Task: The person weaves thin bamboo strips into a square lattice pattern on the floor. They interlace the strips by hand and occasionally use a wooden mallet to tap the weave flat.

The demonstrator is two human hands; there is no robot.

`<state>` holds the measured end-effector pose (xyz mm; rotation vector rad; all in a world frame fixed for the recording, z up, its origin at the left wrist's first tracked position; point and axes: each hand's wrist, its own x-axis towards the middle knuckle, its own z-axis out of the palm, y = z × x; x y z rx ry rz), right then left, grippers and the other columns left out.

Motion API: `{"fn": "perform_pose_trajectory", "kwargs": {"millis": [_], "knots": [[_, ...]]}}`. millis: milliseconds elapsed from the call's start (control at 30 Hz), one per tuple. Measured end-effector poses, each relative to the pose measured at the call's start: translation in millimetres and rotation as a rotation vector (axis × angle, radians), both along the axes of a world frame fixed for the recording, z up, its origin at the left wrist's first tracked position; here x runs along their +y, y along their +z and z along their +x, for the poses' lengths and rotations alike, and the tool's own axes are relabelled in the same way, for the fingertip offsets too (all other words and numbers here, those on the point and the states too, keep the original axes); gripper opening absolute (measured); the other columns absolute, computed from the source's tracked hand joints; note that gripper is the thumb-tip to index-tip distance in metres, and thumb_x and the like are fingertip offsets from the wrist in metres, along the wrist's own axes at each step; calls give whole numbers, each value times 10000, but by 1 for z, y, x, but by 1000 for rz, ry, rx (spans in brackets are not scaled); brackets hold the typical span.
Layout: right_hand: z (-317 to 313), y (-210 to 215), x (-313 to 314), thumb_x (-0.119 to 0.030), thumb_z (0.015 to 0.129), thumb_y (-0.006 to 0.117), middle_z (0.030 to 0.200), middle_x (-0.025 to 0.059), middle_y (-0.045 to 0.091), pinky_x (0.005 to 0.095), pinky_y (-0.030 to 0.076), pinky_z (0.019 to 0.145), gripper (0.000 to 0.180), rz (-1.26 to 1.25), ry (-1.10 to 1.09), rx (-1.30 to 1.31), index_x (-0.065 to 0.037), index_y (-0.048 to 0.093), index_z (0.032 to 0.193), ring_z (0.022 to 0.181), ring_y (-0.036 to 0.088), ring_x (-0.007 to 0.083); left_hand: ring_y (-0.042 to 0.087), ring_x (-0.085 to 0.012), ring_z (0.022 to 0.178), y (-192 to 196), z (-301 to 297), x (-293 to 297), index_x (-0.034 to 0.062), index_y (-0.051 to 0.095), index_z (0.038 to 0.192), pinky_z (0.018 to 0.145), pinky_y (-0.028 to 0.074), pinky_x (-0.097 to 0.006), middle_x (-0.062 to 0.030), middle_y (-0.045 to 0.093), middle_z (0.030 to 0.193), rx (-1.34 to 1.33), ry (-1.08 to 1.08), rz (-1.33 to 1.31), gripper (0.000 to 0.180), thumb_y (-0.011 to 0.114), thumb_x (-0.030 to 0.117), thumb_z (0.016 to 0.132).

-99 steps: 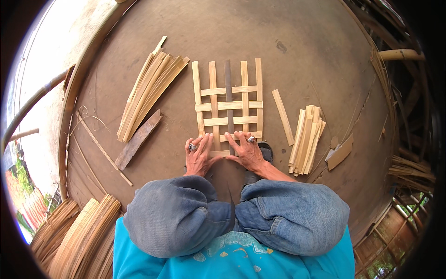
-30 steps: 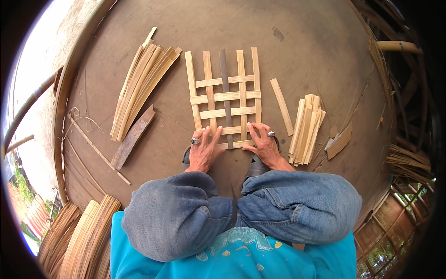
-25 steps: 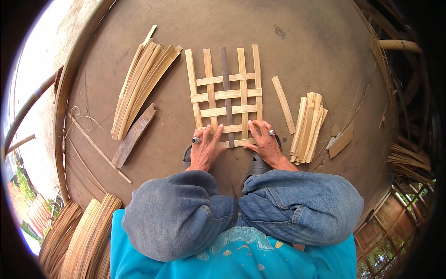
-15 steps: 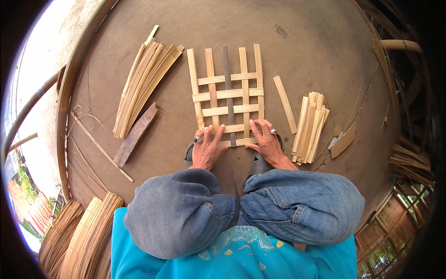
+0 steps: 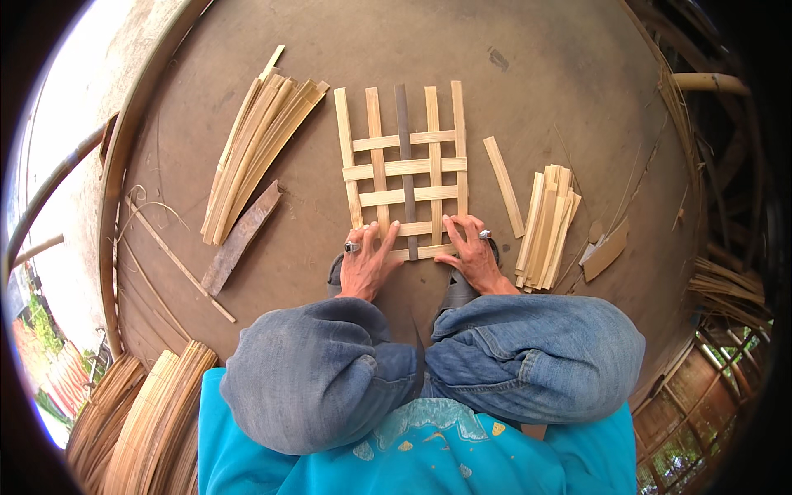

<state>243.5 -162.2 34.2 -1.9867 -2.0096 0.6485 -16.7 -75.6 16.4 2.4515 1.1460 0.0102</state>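
Note:
An open lattice of flat bamboo strips (image 5: 403, 167) lies on the ground in front of my feet. Its lengthwise strips are pale, except for a dark one (image 5: 403, 115) in the middle. Several pale cross strips weave over and under them. My left hand (image 5: 365, 258), with a ring on one finger, grips the near left corner, fingertips above and thumb at the nearest cross strip (image 5: 431, 251). At the near right corner my right hand (image 5: 476, 256), also ringed, takes a matching hold. The fingers of both hands partly cover the strip ends.
A long bundle of bamboo strips (image 5: 257, 157) lies at left beside a dark flat piece (image 5: 241, 239). To the right are a single strip (image 5: 503, 186), a short bundle (image 5: 549, 227) and a brown flat scrap (image 5: 605, 250). More bundles (image 5: 157, 421) stand at lower left.
Both hands keep their places on the lattice, and the weave looks the same. The whole view has shifted only slightly.

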Motion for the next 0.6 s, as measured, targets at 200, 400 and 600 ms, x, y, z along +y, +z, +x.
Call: {"fn": "perform_pose_trajectory", "kwargs": {"millis": [200, 400, 600], "knots": [[1, 3, 2, -299, 703, 939, 1440, 132, 476, 447, 453, 1161, 963, 2, 4, -14, -15, 519, 1522, 1362, 449, 346, 442, -365, 1306, 0, 1, -2, 303, 453, 1629, 1128, 417, -467, -125, 462, 1472, -4, 7, -10, 910, 859, 451, 828], [-1, 6, 4, -296, 719, 936, 1472, 135, 467, 458, 448, 1166, 954, -21, 4, 0, -15, 516, 1528, 1377, 446, 349, 444, -373, 1307, 3, -1, -2, 274, 469, 1619, 1129, 422, -479, -131, 472, 1461, -37, 9, 5, 909, 870, 442, 821], [-5, 11, 0, -392, 769, 920, 1513, 131, 472, 458, 445, 1160, 941, 61, -94, 14, -17, 517, 1532, 1395, 448, 339, 443, -376, 1371, 14, -10, 7, 187, 545, 1538, 1203, 382, -523, -122, 507, 1453, -261, 60, -23, 881, 925, 395, 771]]}}
